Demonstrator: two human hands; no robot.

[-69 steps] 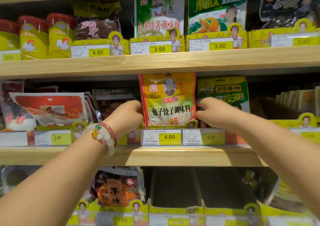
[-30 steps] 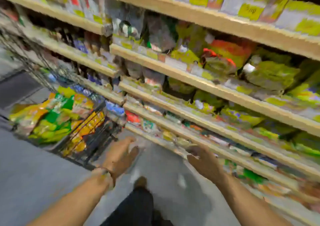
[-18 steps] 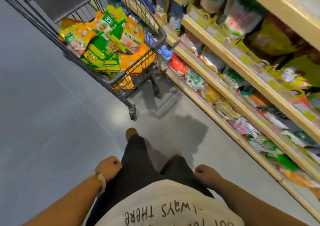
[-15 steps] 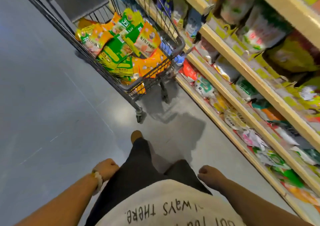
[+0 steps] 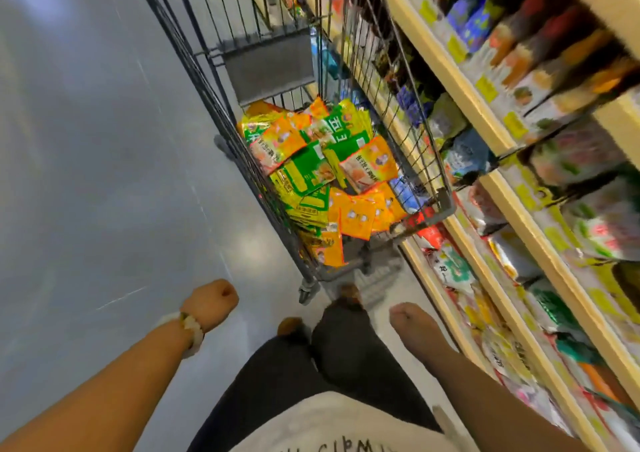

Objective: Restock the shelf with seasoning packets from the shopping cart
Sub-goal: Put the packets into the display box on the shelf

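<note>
Head view looks down on the shopping cart (image 5: 446,205), which stands straight ahead of the person and hard against the shelf (image 5: 485,181) on its right side. One heap of seasoning packets (image 5: 322,178) lies in the near end of the cart's basket, orange ones and green ones mixed and overlapping; too many are buried to count, though well over a dozen show. They lie flat at all angles, so no single long axis holds for the heap; the cart itself runs lengthwise away from the person, parallel to the shelf.

Two hands hang below the cart's near end, both apart from it and holding nothing. Left hand (image 5: 211,301) sits left of the cart's near corner, fingers curled into a loose fist. Right hand (image 5: 412,327) hangs nearer the shelf, its back to the camera; whether its fingers are spread or curled I cannot tell. From either hand the packets lie forward and up over the basket rim, and neither hand looks clearly closer
</note>
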